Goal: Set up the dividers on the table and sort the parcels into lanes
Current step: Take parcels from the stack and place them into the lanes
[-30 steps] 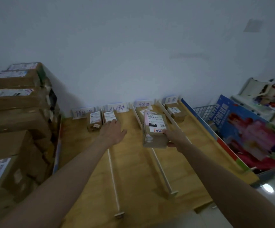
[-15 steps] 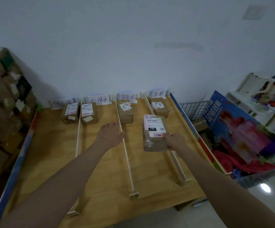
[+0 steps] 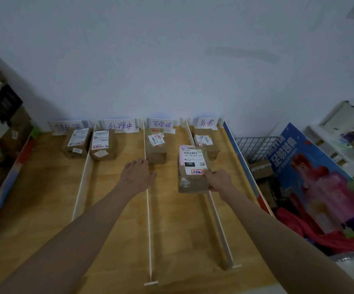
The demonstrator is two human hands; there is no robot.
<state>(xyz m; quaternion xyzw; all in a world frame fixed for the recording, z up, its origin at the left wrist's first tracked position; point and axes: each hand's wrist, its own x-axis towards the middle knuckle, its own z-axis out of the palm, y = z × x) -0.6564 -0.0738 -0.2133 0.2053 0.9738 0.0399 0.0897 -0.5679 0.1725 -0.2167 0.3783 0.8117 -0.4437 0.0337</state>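
Head view: right hand (image 3: 219,179) grips a parcel (image 3: 193,169) above the third lane; left hand (image 3: 137,175) hovers, fingers relaxed, over the middle divider (image 3: 149,219); the surface's (image 3: 44,209) near half lies bare.

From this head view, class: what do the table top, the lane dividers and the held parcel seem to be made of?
Table top: probably wood or wood-look laminate, warm grain, slight sheen. Lane dividers: thin, pale, matte strips, maybe painted wood or plastic. Held parcel: brown cardboard bearing glossy paper labels.
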